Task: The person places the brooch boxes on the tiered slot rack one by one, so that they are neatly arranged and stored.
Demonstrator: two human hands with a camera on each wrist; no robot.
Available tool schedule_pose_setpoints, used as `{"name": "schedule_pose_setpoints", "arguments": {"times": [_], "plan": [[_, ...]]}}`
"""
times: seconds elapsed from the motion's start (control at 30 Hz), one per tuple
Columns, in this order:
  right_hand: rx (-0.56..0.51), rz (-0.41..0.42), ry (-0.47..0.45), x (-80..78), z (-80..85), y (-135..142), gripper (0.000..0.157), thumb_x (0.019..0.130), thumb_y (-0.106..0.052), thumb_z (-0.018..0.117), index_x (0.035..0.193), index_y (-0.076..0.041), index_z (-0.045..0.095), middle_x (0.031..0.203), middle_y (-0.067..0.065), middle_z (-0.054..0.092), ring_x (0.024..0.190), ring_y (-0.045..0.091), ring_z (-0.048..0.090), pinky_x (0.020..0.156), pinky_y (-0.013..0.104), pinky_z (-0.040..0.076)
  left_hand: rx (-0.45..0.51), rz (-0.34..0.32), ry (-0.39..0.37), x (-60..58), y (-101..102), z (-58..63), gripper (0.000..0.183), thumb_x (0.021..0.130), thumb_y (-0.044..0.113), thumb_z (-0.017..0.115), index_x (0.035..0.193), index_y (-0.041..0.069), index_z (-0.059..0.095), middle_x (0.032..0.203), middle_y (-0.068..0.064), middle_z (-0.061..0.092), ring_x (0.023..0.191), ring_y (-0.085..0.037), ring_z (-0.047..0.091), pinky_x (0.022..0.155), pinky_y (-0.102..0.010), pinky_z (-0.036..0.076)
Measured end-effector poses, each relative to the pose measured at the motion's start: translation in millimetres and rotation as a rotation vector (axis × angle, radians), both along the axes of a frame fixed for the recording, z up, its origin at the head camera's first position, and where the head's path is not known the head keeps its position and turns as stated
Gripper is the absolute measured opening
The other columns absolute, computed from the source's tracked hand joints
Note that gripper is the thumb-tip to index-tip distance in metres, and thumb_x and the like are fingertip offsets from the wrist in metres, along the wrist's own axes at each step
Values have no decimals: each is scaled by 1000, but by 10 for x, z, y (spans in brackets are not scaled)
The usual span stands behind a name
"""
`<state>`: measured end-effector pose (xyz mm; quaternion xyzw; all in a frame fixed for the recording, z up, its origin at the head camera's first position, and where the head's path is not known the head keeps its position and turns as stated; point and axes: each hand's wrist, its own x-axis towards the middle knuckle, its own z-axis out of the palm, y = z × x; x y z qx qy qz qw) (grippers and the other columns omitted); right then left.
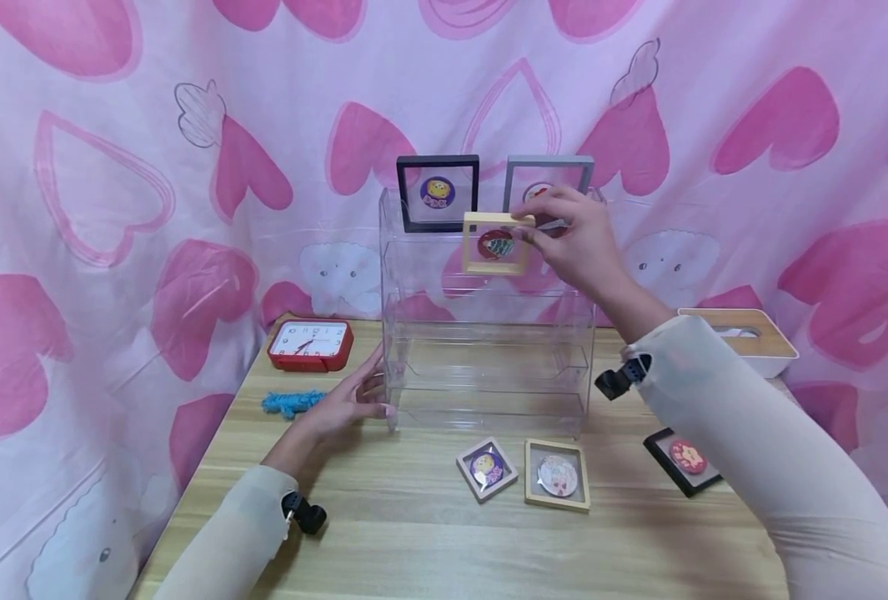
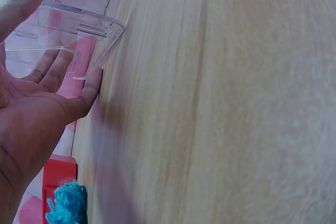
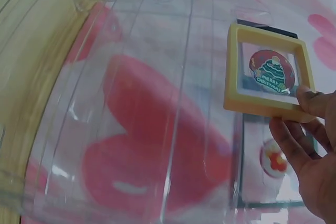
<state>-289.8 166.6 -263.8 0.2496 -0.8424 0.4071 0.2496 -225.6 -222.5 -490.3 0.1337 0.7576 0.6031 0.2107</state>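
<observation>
My right hand (image 1: 574, 237) pinches a small pale-yellow display frame (image 1: 496, 243) by its right edge, in front of the clear acrylic stepped stand (image 1: 489, 421). A round Christmas-tree badge (image 3: 272, 71) shows inside that frame. On the top tier stand a black frame (image 1: 438, 193) with a purple-rimmed badge and a grey frame (image 1: 549, 160), the latter partly hidden behind my right hand. Low at the stand's left side, my left hand (image 1: 346, 402) rests against the wall, its fingers extended and spread in the left wrist view.
On the wooden table before the stand lie a small pale frame (image 1: 486, 469), a yellow frame (image 1: 557, 476) and, to the right, a black frame (image 1: 682, 461). A red clock (image 1: 311, 344) and blue yarn (image 1: 292, 403) are at left; a wood-topped tissue box (image 1: 740, 333) is at right.
</observation>
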Motion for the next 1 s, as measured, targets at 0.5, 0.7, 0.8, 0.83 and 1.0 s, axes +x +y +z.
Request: {"name": "schedule_pose_setpoints", "arguments": {"times": [0.5, 0.7, 0.8, 0.83, 1.0], "plan": [[-5, 35, -41, -208, -296, -515, 18, 97, 3, 81, 114, -2, 85, 116, 16, 74, 107, 33, 77, 97, 47, 68, 0, -7, 21, -6, -10, -18, 114, 100, 13, 81, 170, 63, 7, 186, -12, 18, 171, -47, 21, 133, -76, 20], [17, 48, -63, -203, -314, -619, 22, 99, 2, 79, 119, -5, 85, 120, 12, 73, 114, 31, 73, 100, 46, 67, 18, -15, 28, -6, -16, -21, 113, 100, 12, 80, 171, 61, 8, 186, -11, 21, 171, -46, 22, 135, -75, 19], [31, 57, -67, -197, -314, -659, 24, 100, 2, 78, 121, -6, 85, 122, 12, 72, 117, 30, 73, 101, 44, 67, 13, -17, 30, -9, -16, -28, 113, 100, 12, 80, 172, 60, 7, 186, -11, 21, 171, -46, 22, 135, -74, 20], [32, 62, -64, -201, -317, -671, 25, 100, 3, 77, 121, -6, 85, 122, 13, 73, 117, 31, 73, 101, 44, 67, 14, -18, 32, -10, -15, -32, 113, 100, 12, 80, 172, 60, 7, 186, -11, 20, 171, -46, 22, 135, -74, 20], [45, 69, -64, -198, -333, -715, 26, 100, 1, 78, 124, -9, 85, 123, 13, 72, 118, 30, 72, 101, 44, 67, 14, -10, 27, -12, -10, -39, 115, 99, 13, 83, 171, 62, 7, 186, -10, 22, 171, -45, 23, 134, -75, 21]]}}
